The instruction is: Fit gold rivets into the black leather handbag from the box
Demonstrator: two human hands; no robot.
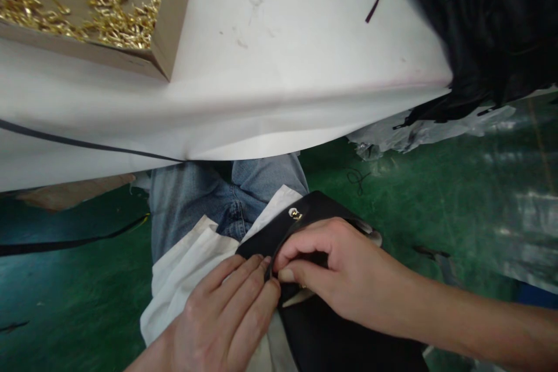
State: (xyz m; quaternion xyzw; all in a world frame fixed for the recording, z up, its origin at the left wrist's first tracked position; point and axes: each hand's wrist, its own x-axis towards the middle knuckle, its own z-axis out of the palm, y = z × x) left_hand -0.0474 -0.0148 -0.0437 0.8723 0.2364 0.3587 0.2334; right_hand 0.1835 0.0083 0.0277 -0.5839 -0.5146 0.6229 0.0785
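Observation:
A black leather-like piece (344,331) lies across the person's lap, with a small gold metal fitting (295,214) on its upper flap. My left hand (229,311) is closed on the edge of the black piece, its fingers pressed together. From the right, my right hand (333,264) pinches the same edge between thumb and forefinger, close to the left fingertips. Beneath the right thumb a pale, pointed sliver shows, and a small gold bit glints beside it; whether the right hand holds either is hidden.
On the white-covered table (270,70) stands a cardboard box (172,17) of gold metal hooks. Black material (492,29) hangs over the table's right side, above clear plastic (392,136). Jeans-clad legs (187,203) show below the table edge, over a green floor (471,197).

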